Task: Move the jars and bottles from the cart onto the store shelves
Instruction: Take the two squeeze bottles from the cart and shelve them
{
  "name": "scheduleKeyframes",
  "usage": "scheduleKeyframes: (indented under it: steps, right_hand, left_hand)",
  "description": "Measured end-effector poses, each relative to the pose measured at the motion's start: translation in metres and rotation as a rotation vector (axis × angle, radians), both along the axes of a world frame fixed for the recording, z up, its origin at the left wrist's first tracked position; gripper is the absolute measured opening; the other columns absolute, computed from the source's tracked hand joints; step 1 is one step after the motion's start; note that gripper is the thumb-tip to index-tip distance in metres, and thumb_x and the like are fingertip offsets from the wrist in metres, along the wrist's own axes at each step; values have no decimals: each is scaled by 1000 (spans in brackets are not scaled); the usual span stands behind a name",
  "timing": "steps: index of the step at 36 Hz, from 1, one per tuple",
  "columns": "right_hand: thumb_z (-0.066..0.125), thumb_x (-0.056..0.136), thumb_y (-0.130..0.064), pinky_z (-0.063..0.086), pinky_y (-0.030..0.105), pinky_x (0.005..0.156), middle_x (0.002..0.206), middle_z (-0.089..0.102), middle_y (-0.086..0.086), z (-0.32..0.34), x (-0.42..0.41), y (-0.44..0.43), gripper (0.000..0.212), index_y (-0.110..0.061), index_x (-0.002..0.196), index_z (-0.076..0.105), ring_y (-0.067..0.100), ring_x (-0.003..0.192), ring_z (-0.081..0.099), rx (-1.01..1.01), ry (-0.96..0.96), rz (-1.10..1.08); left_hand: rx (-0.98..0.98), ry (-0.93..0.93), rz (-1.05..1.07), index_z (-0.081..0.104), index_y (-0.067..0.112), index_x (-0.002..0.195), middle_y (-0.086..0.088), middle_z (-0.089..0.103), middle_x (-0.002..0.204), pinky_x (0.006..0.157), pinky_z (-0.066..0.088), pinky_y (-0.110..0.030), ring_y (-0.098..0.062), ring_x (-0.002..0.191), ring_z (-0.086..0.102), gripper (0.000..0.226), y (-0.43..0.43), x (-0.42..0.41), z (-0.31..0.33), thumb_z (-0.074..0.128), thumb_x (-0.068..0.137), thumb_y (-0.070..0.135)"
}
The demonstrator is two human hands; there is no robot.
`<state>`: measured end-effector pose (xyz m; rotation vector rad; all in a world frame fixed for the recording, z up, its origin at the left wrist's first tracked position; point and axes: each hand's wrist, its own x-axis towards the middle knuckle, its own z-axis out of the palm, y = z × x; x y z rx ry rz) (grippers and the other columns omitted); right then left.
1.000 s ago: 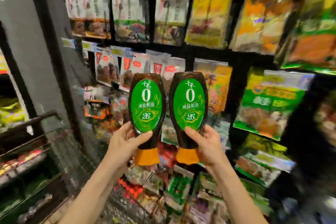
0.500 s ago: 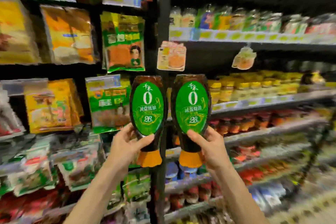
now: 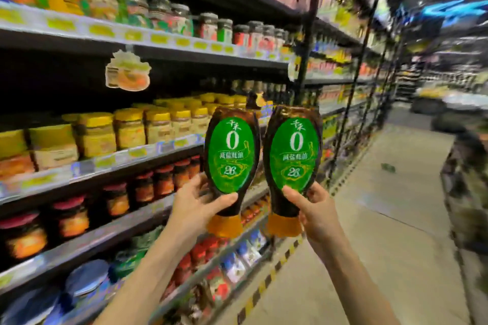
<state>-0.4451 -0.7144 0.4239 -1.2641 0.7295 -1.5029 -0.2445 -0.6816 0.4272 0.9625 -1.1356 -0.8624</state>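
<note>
I hold two dark squeeze bottles with green oval labels and orange caps, both cap-down, side by side at chest height. My left hand [image 3: 196, 203] grips the neck of the left bottle [image 3: 229, 155]. My right hand [image 3: 315, 211] grips the neck of the right bottle [image 3: 293, 158]. The two bottles almost touch. Behind them run the store shelves [image 3: 111, 163], stocked with jars. No cart is in view.
Yellow-lidded jars [image 3: 129, 129] fill the middle shelf and red-lidded jars [image 3: 116, 199] the one below. Glass jars line the top shelf [image 3: 163, 39]. A paper tag [image 3: 128, 71] hangs from it. The aisle floor [image 3: 390, 219] opens to the right, with a striped strip along the shelf base.
My view has swung right, from hanging snack packets to jar shelves and the aisle. Both bottles stay in my hands in the same pose.
</note>
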Motion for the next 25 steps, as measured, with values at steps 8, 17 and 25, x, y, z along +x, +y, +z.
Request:
scheduleKeyframes:
  steps: [8,17,25]
  right_hand:
    - [91,27,-50,54,35,85,101,74,9,-3,-100,-49,90,-10,104,68,24,97,69,63,9,-207]
    - [89,47,-20,56,23,73,92,76,5,-5,-182,-132,52,-13,94,69,19,88,70,78,-15,-329]
    - [74,55,-11,57,22,71,87,76,0,10,-243,-235,41,-15,95,66,12,81,71,60,-24,-401]
  left_hand:
    - [-22,-21,-201,61,11,100,12,75,81,67,51,-11,-1,78,69,42,-83,-94,3,71,68,-15]
    - [-39,-29,-329,61,5,111,3,74,96,71,52,-14,-7,88,70,49,-204,-175,2,73,67,-13]
    - [-39,-37,-395,63,22,100,14,74,89,68,53,-13,-2,85,70,45,-324,-244,15,75,68,-7]
